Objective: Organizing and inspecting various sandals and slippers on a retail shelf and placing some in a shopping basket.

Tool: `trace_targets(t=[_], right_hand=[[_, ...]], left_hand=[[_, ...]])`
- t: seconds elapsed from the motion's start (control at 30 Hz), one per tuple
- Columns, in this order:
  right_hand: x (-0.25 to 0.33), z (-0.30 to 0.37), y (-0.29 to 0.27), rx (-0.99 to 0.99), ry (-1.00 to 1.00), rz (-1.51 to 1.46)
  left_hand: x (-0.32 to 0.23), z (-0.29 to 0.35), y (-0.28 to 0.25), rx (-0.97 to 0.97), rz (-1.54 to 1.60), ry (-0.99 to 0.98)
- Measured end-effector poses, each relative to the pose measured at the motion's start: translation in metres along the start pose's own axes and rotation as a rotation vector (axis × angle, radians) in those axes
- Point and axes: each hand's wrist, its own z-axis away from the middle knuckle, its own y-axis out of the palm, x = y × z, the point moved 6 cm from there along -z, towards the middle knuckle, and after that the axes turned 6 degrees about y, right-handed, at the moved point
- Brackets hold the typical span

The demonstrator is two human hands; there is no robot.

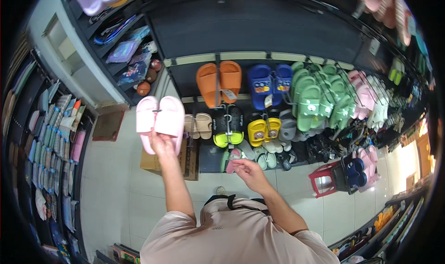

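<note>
My left hand (162,143) is closed round the lower part of a pair of pale pink slide sandals (168,116). The two sandals hang side by side, joined by a small dark hook or tag between them. My right hand (250,173) is in front of the rack's bottom row with its fingers loosely bent and apart, and I see nothing held in it. Its fingertips overlap a small pink and green pair of slippers (235,154) in the picture; whether they touch is unclear.
Orange slides (219,82), blue slides (269,84), green slides (309,101) and black clogs (235,118) hang on the rack ahead. A cardboard box (189,159) stands below. Folded goods (54,138) line the left shelves. A red stool (323,179) stands at right by more slippers.
</note>
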Motion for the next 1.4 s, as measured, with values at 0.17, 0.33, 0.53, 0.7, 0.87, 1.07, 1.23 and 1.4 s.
trace_targets(t=[0.17,0.33,0.53,0.7,0.87,1.07,1.23,1.4], right_hand=[[-0.003,0.048,-0.034,-0.039,-0.01,0.018],[-0.016,0.093,-0.067,-0.072,0.034,-0.062],[-0.037,0.154,-0.114,-0.193,0.051,-0.098],[-0.057,0.209,-0.161,-0.342,0.089,-0.103],[-0.06,0.272,-0.221,-0.608,0.02,-0.12],[-0.041,0.362,-0.274,-0.929,-0.007,-0.143],[-0.038,0.422,-0.297,-1.298,0.048,-0.004],[-0.06,0.442,-0.324,-1.319,0.083,-0.23]], left_hand=[[-0.011,0.008,-0.03,0.051,-0.09,0.019],[-0.006,0.047,-0.062,0.017,-0.083,-0.038],[0.032,0.132,-0.074,0.025,-0.251,-0.092],[0.096,0.275,-0.062,0.211,-0.336,-0.389],[0.162,0.411,-0.047,0.534,-0.455,-0.666],[0.21,0.547,-0.021,0.903,-0.547,-0.944],[0.23,0.64,0.006,1.167,-0.572,-1.119],[0.257,0.709,0.01,1.326,-0.553,-1.356]])
